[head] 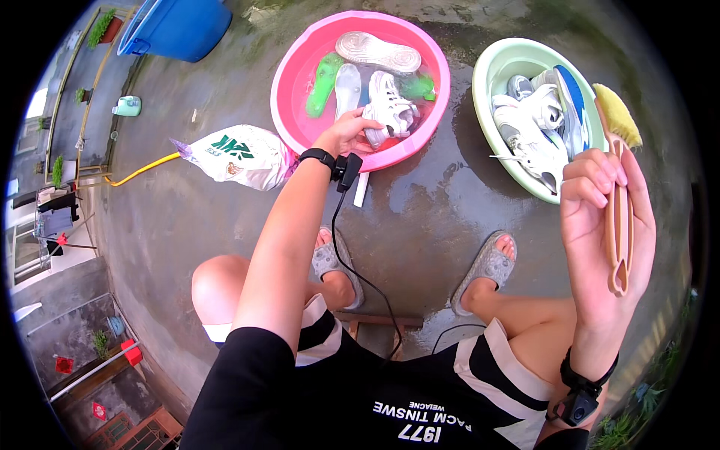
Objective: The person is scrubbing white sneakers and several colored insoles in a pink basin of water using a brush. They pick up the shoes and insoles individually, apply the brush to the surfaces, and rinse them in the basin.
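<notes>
My left hand [350, 134] grips the heel of a white sneaker [389, 107] at the near side of a pink plastic basin [286, 73]. Water in that basin holds a pale shoe sole or upturned shoe [378, 52], a green insole [324, 84], a whitish insole [347, 90] and another green piece [417, 87]. Raised on the right, my right hand [607, 219] is closed around the tan handle of a scrubbing brush [617, 115] with yellow bristles pointing up. Behind it, a pale green basin [488, 73] contains several white and grey sneakers [531, 124], one with a blue sole.
A white plastic sack [239, 157] leans by the pink basin, with a yellow hose [146, 170] beyond it. A large blue tub [179, 28] and a light green jug [127, 106] stand farther left. The concrete floor [416, 225] is wet. A low wooden stool [382, 320] is beneath me.
</notes>
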Available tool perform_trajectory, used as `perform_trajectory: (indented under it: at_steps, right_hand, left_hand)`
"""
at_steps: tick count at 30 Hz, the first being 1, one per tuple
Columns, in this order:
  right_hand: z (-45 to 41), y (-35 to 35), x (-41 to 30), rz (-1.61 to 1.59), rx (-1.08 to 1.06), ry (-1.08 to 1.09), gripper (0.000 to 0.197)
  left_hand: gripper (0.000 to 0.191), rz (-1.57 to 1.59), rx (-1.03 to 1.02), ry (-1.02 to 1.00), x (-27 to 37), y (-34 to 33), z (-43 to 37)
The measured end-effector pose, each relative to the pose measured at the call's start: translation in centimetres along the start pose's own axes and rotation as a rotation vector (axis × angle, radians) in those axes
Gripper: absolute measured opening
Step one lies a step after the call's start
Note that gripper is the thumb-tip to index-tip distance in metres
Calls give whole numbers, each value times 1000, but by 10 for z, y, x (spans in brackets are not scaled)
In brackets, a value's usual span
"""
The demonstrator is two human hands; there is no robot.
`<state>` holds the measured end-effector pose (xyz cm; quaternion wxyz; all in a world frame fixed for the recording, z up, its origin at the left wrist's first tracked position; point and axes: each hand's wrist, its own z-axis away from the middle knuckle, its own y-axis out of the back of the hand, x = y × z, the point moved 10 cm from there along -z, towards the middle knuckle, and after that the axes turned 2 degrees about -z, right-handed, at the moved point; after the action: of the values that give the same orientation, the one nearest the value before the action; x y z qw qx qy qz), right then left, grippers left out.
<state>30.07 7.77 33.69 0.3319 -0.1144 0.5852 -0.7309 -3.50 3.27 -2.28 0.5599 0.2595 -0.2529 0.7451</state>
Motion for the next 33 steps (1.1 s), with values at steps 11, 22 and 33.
perform_trajectory:
  at_steps: [11, 22, 33]
  right_hand:
    - [-15, 19, 14, 252, 101, -112, 19]
    - [-42, 30, 30, 375, 167, -104, 20]
    - [-55, 44, 54, 504, 186, -99, 18]
  left_hand:
    - [67, 569, -380, -323, 102, -34, 122]
    - [66, 835, -507, -449, 167, -90, 278]
    - [63, 1263, -541, -463, 144, -128, 281]
